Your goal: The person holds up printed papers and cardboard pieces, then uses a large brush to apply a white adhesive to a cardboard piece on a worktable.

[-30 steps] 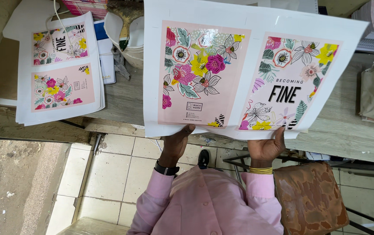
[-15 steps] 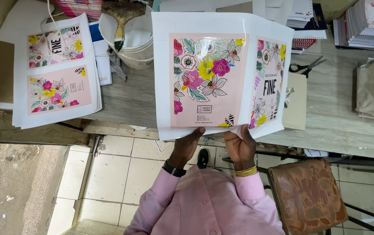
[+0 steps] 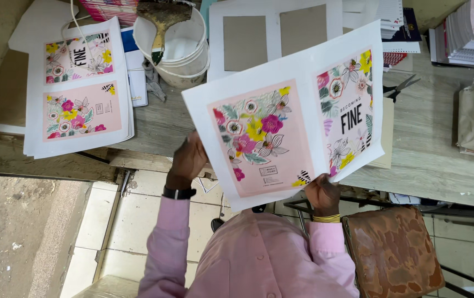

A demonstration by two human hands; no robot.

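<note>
The sheet is a large white print with two pink panels side by side, each covered in bright flowers of magenta, yellow and teal; the right panel also carries bold black lettering. It is held up in the air above the bench, tilted so its right end rises toward 1 o'clock, with the printed face toward the camera. The left hand grips the sheet's left edge, at about 9 o'clock of the sheet, fingers hidden behind the paper. The right hand pinches the bottom edge at about 5 o'clock, below the right panel, closed on the paper. Beyond the sheet, toward 12 o'clock, a white bucket with a brush stands on the bench beside a white sheet with two grey boards. A stack of like prints lies at 10 o'clock, well apart from the hands.
</note>
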